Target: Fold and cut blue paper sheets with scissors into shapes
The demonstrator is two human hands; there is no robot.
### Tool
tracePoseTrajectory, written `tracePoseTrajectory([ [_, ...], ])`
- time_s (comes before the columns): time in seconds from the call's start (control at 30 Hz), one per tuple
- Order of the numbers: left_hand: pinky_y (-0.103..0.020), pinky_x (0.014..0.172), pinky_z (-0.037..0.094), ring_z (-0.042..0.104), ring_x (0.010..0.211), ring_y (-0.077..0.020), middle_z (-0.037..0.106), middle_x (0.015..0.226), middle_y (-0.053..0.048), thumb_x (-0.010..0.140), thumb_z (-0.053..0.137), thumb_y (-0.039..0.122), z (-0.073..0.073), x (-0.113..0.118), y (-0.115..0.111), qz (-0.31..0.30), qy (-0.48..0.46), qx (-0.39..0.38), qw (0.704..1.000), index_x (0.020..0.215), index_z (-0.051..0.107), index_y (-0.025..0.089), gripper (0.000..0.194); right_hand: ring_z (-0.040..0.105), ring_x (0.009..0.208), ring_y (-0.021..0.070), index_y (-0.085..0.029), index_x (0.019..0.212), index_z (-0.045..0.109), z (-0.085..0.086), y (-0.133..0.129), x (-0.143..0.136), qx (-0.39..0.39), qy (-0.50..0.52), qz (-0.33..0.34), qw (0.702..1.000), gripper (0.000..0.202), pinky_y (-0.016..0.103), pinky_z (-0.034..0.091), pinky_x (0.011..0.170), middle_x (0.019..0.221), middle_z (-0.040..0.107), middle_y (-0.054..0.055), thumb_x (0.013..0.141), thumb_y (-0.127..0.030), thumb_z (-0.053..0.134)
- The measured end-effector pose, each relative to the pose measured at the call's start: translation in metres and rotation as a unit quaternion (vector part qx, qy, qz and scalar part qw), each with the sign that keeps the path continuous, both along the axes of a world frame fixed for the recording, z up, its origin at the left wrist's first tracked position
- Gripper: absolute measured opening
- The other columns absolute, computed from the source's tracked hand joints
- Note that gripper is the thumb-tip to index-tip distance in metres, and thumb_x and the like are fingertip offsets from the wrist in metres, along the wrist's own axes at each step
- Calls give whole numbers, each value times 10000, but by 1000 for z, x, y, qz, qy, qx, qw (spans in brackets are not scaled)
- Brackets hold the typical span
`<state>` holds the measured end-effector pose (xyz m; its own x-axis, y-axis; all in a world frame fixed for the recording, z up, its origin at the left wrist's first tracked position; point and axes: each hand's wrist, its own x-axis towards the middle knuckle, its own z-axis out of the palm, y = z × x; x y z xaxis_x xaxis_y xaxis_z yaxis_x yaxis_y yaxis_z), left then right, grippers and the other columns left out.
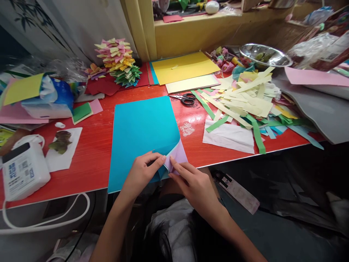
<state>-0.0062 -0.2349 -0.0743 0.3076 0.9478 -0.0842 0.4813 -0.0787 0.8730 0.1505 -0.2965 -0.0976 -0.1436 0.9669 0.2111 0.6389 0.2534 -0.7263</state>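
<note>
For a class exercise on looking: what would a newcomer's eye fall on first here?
Probably the blue sheet at the front of the red table, lilac paper showing at its corner near the left hand and right hand. Next, the heap of paper strips to its right, mostly cream and green. Beyond the sheet, towards the left, a tiered, many-coloured paper tower.

Over the near right corner of the blue paper (pixel 141 127), I have both hands drawn in close together. My left hand (pixel 143 171) lies back upward, thumb stretched toward that corner. My right hand (pixel 195 182) angles in from its right, forefinger and thumb reaching leftward, tips close to the left thumb. Both bare forearms slant up to the paper from its near side, wide apart below and converging at the wrists.
</note>
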Motion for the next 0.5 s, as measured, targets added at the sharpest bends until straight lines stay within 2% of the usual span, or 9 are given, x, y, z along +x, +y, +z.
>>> tracePoseTrajectory([
  [0.13, -245, 794, 423, 536, 715, -136, 596, 699, 19, 832, 519, 388, -1, -4, 2, -3, -17, -14, 1000, 670, 618, 184, 279, 635, 779, 159, -189, 1305, 507, -2, -2, 1, -9, 25, 13, 1000, 396, 238, 485, 736, 945, 661, 58, 916, -242, 460],
  [0.27, -338, 985, 364, 585, 912, -212, 612, 627, 11, 811, 541, 391, -3, -7, 3, -8, -33, -21, 999, 577, 584, 197, 307, 629, 793, 138, -238, 1299, 512, -3, -3, 1, -12, 60, 8, 998, 388, 208, 481, 738, 947, 665, 36, 913, -232, 468],
  [0.37, -398, 1006, 353, 547, 1075, -263, 667, 693, -5, 797, 557, 393, -3, -9, 3, -16, -26, -36, 999, 598, 625, 213, 277, 628, 781, 128, -246, 1289, 522, -4, -3, 2, -8, 80, 4, 997, 387, 195, 482, 737, 931, 671, 27, 906, -213, 480],
  [0.5, -426, 995, 366, 523, 1129, -280, 699, 786, -13, 794, 559, 382, -1, -9, 3, -25, -17, -44, 999, 642, 668, 227, 243, 634, 771, 125, -263, 1283, 526, -5, -3, 2, -5, 97, 7, 995, 381, 200, 493, 736, 918, 677, 20, 909, -216, 473],
])
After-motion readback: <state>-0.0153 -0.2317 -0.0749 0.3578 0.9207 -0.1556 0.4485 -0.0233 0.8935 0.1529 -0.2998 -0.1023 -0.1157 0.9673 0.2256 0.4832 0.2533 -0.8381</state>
